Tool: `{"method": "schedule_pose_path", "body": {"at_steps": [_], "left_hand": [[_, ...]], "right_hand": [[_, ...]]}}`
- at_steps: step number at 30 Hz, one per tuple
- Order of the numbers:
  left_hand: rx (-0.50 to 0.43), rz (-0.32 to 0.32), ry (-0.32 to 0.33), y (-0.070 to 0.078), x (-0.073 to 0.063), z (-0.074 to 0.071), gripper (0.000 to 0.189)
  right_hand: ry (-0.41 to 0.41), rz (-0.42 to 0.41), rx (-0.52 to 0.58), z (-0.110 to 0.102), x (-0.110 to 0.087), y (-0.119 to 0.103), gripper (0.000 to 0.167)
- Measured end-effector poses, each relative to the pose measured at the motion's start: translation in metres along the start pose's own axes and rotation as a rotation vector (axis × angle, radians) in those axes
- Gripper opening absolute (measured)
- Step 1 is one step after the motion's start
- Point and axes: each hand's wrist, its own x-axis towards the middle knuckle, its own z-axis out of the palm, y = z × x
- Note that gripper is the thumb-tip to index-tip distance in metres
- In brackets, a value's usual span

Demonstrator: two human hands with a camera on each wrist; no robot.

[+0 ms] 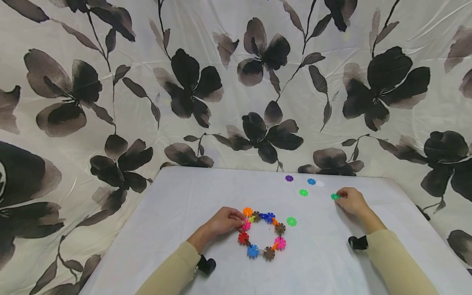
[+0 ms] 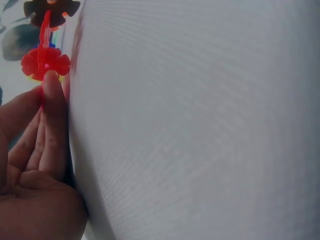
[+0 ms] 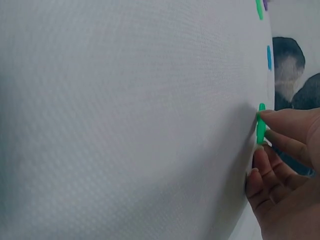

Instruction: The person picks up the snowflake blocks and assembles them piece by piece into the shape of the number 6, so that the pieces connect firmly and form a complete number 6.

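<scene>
Notched flower-shaped plastic discs are linked into a ring lying on the white table, among them a red disc (image 1: 243, 238), a light blue disc (image 1: 253, 251) and a brown disc (image 1: 269, 253). At the ring's left side, my left hand (image 1: 225, 221) pinches a pink disc (image 1: 246, 225) between thumb and finger. In the left wrist view the fingertips partly cover that disc, below a red one (image 2: 46, 64). Off to the right, my right hand (image 1: 352, 201) pinches a single green disc (image 1: 334, 196) by its edge. That green disc (image 3: 261, 125) stands on edge in the right wrist view, close to the tabletop.
Loose discs lie on the table (image 1: 166, 237): a green one (image 1: 291, 221) just right of the ring, another green one (image 1: 303, 192), a purple one (image 1: 289, 178) and a blue one (image 1: 311, 181) farther back. A flower-printed cloth (image 1: 228, 102) hangs behind the table's far edge.
</scene>
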Motion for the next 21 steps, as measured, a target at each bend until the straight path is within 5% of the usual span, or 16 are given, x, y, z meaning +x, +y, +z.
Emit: {"method": "schedule_pose_path", "body": {"at_steps": [21], "left_hand": [[0.006, -0.001, 0.006, -0.0024, 0.0021, 0.0001, 0.016]], "right_hand": [[0.029, 0.081, 0.174, -0.0016, -0.0071, 0.0041, 0.028]]}}
